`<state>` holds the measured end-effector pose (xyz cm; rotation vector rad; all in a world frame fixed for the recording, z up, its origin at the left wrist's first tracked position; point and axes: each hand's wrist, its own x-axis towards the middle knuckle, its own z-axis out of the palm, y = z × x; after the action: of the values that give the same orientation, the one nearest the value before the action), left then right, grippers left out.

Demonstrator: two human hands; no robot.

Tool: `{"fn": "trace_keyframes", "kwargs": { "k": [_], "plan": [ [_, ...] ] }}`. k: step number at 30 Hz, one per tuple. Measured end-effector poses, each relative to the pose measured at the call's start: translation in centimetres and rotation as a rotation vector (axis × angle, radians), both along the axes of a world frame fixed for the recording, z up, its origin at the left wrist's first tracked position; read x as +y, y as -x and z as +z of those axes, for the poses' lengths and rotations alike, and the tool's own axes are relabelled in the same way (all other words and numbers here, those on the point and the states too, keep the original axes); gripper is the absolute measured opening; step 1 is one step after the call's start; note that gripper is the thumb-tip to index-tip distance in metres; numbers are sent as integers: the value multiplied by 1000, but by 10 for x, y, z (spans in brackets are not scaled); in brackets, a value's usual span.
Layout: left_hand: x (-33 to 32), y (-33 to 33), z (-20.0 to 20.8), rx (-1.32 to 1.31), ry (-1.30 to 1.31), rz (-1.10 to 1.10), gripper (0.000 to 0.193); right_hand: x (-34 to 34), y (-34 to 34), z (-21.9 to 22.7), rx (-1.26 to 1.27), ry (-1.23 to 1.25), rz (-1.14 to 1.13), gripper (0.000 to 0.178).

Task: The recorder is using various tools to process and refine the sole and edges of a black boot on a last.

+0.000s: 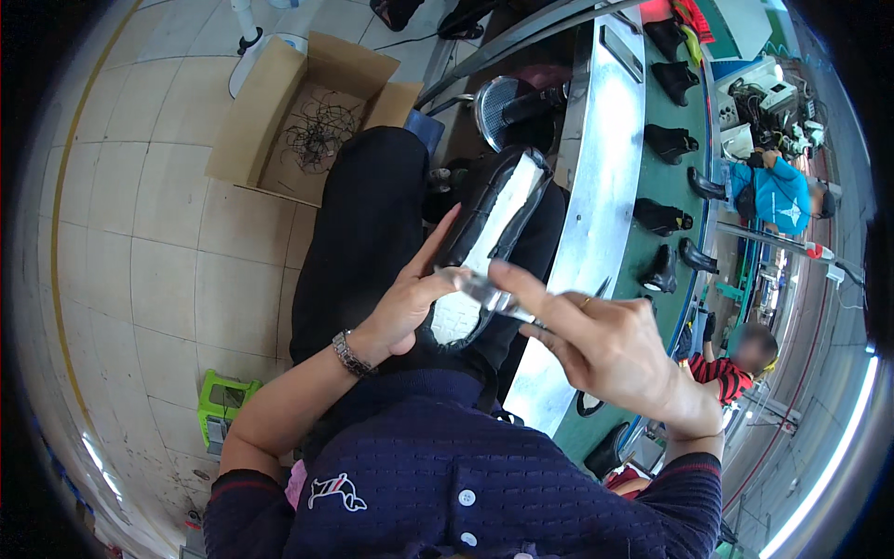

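Across my lap lies a black shoe (494, 228), its white underside turned up and the black upper folded over the edges. My left hand (402, 312) grips it along its left side, the fingers reaching up along the upper and the thumb near the white heel part. In my right hand (605, 340) is a shiny metal hand tool (488, 294), blurred by motion, so its exact kind cannot be told. The tool's tip is over the heel half of the shoe, close to my left thumb.
An open cardboard box (244, 154) with a tangle of dark thin strands (321, 132) stands on the tiled floor at left. To my right runs a metal ledge (589, 224) beside a green conveyor (619, 298) carrying several black shoes (659, 216). Two people (787, 197) are beyond it.
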<state>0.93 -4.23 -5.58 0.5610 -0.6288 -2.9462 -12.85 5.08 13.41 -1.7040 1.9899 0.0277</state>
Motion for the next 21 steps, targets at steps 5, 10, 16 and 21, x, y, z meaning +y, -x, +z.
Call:
{"fn": "trace_keyframes", "kwargs": {
  "k": [5, 10, 16, 21],
  "plan": [
    [-9, -1, -2, 52, -3, -103, 92, -6, -4, -36, 201, -47, 92, 71],
    [-14, -6, 2, -20, 9, -167, 94, -3, -12, -30, 67, 35, -1, 70],
    [-12, -10, -15, 158, -96, -117, 86, 5, 0, -39, -13, -186, -118, 68],
    [-12, -26, -18, 269, -413, -153, 67, 28, -8, -25, 127, -229, 31, 78]
  ]
}}
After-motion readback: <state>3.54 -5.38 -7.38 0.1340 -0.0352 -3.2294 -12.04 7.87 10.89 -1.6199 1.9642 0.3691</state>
